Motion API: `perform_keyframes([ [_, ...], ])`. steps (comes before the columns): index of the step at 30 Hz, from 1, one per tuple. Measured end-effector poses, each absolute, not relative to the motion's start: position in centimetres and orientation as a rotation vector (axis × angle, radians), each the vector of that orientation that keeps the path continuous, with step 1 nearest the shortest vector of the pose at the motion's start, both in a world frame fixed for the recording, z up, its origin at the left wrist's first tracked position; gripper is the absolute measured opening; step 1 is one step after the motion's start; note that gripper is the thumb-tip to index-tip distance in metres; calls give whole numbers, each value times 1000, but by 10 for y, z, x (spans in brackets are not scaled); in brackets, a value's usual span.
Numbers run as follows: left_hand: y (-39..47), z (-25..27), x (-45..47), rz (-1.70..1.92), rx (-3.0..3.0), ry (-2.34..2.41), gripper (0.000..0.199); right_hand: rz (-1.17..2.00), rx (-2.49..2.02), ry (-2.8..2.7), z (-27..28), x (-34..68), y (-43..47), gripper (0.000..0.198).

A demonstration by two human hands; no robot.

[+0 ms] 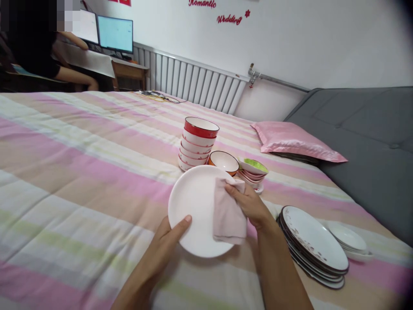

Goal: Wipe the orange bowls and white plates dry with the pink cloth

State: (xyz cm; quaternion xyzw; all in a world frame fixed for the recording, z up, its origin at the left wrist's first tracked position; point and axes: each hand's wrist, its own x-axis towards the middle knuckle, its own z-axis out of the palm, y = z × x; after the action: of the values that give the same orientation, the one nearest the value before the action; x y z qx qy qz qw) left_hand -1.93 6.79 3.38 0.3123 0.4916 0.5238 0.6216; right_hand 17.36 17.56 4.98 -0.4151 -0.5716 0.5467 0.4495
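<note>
A plain white plate (pixel 196 202) is held up above the bed, tilted toward me. My left hand (pixel 171 234) grips its lower left rim, thumb on the face and fingers behind. In my right hand (pixel 247 200) is a folded pale pink cloth (pixel 229 215), pinched at its top and lying over the right part of the plate. Just beyond the plate stand a stack of red and white bowls (pixel 196 146) and an orange-rimmed bowl (pixel 225 162), partly hidden by the plate. Small dishes (pixel 253 172), the top one green inside, are piled to the right.
Oval plates (pixel 314 241) with dark rims are stacked at right, beside small white dishes (pixel 348 239). A pink pillow (pixel 295 140) lies near the grey headboard (pixel 358 125). Cables (pixel 159 95) lie at the bed's far edge. A person (pixel 35 51) sits at a desk with monitors, far left.
</note>
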Motion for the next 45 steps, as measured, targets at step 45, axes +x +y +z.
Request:
perform_keyframes([
  [45,70,38,-21,1241,594,1149,54,1211,-1231,-1549,46,165,176,42],
])
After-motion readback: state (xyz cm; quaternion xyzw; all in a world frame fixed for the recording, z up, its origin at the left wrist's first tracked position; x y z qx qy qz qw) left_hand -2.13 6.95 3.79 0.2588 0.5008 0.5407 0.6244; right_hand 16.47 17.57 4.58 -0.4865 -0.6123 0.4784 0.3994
